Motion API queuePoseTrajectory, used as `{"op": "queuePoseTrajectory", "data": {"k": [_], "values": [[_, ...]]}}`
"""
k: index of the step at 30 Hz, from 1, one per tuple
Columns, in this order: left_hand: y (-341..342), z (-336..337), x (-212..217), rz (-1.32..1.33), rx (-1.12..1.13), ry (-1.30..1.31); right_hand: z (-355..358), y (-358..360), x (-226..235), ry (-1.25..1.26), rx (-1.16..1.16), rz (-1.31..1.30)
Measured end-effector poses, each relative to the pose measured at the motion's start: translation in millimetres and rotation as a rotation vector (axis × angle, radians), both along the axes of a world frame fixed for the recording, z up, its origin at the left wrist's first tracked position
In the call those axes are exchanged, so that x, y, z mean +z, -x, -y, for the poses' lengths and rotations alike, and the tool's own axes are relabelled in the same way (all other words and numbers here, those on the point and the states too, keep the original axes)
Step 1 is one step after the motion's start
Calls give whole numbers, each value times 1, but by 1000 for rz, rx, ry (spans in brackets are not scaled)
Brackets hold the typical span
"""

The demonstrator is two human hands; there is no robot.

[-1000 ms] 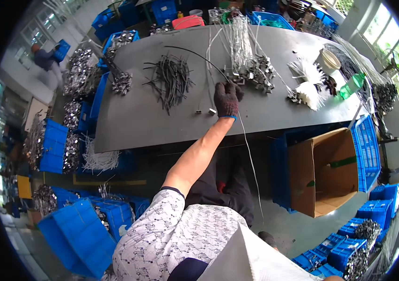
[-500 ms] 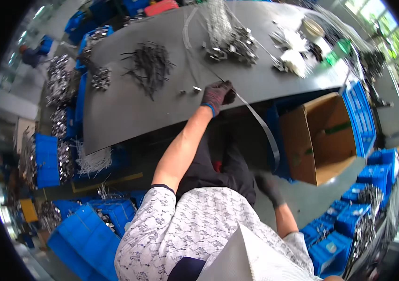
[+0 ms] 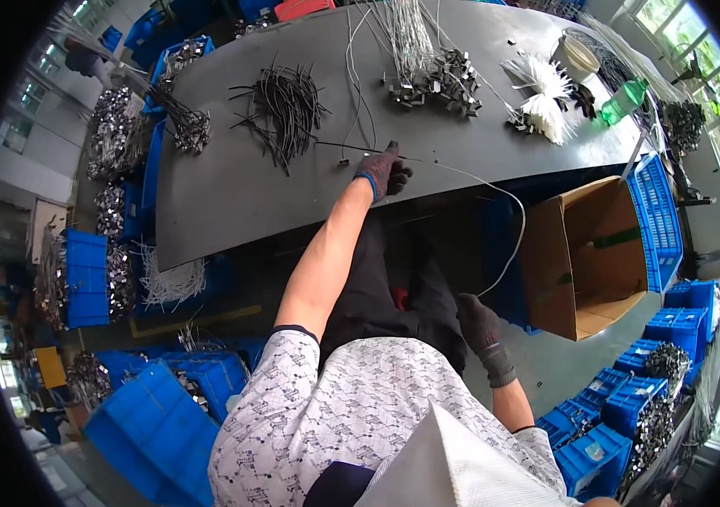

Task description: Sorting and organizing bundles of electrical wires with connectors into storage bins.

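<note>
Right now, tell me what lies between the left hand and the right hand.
In the head view, a thin pale strand arcs between the left hand and the right hand, bowing out toward the cardboard box.

Above the worktop's [image 3: 216, 198] near edge, the left hand [image 3: 385, 172] grips a thin wire [image 3: 523, 221] that arcs right, then nearer, to the right hand [image 3: 482, 328].

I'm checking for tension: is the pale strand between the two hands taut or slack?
Slack: the pale strand bows widely between left hand and right hand.
</note>
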State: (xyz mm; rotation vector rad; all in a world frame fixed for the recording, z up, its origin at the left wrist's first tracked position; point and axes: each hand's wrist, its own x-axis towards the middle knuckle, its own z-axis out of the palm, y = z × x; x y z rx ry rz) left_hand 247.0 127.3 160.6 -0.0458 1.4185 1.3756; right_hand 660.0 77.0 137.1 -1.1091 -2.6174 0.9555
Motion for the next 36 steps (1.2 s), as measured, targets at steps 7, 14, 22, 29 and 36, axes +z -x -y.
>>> {"op": "queuePoseTrajectory", "data": {"k": [7, 14, 22, 29, 36], "values": [[5, -24, -63, 66, 403, -118, 12, -30, 20, -30, -65, 51], [-24, -9, -9, 206, 538, -551, 17, -73, 18, -94, -128, 142], [6, 6, 73, -399, 114, -443, 21, -153, -46, 35, 5, 246], [-41, -2, 57, -428, -193, -518, -24, -53, -42, -27, 217, -13], [-118, 30, 24, -677, -389, -408, -69, 120, 20, 608, -340, -811]]}}
